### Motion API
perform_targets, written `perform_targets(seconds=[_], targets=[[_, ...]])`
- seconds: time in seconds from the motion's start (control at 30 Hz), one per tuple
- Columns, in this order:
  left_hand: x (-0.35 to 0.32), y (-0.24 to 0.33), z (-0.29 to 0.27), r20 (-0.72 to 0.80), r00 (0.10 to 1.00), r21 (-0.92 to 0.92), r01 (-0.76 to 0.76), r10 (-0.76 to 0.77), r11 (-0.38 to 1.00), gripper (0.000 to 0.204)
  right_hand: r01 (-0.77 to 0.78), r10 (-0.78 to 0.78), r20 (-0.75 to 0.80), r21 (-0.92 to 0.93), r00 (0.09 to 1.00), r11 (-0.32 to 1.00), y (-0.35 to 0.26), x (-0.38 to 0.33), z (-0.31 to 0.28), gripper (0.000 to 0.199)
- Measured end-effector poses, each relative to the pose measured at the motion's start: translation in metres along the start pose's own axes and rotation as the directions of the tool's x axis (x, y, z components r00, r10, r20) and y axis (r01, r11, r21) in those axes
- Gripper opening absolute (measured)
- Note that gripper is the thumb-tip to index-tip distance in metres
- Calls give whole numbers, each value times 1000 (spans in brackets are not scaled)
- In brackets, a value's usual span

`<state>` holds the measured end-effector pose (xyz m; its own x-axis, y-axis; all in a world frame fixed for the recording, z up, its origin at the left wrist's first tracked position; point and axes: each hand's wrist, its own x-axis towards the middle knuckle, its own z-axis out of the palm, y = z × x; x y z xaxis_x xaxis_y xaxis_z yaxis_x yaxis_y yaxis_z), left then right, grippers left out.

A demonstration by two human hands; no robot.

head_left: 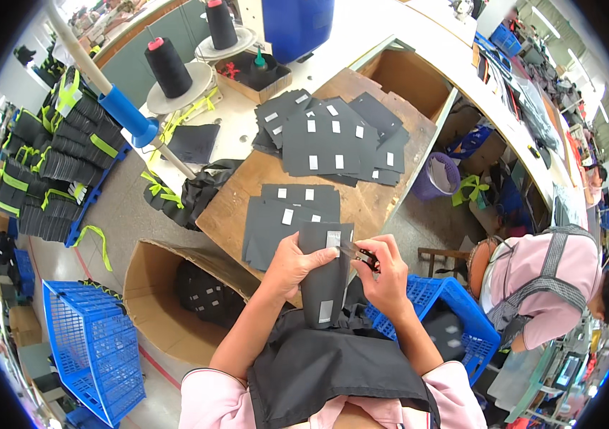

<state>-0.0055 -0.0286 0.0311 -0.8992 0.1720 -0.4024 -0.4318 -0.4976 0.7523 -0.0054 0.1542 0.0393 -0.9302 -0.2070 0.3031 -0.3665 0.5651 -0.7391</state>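
Note:
My left hand (289,270) is closed on a dark grey fabric panel (317,286), its thumb lying across the front beside a pale patch. The panel is held upright before my apron, with a second pale patch near its lower end. In my right hand (386,277) is a small pair of thread snips (366,257), its tips at the panel's right edge by the upper patch. Just beyond my hands, a small pile of similar panels (265,227) lies on the wooden board (229,207). A larger, fanned-out pile of patched panels (327,149) covers the board's far part.
A cardboard box (149,293) with dark pieces inside stands at my left, near a blue crate (97,350). Close on my right are a blue basket (465,322) and a purple bin (439,175). Black thread cones (169,69) stand far left. A co-worker (544,282) bends at right.

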Motion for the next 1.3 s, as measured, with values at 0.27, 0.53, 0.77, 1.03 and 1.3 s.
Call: perform_targets(seconds=[0.27,0.53,0.77,1.03,1.3], targets=[[-4,-3,-6,13,1000,3,17,-17,1000,35,168,-176,-67,-113,982,979,-1,5,11,24],[4,-19,-14,54,998,9,13,-13,1000,35,152,-159,-71,-98,985,984,-5,-2,12,18],[-6,-27,-20,88,959,304,-282,268,910,32,-145,129,68,351,989,925,-33,22,12,13],[-31,-32,-34,12,841,622,-430,541,654,37,-294,211,457,118,864,948,-35,25,21,8],[-34,-34,-60,-124,859,467,-392,497,793,36,-323,291,406,10,866,946,-67,24,48,8]])
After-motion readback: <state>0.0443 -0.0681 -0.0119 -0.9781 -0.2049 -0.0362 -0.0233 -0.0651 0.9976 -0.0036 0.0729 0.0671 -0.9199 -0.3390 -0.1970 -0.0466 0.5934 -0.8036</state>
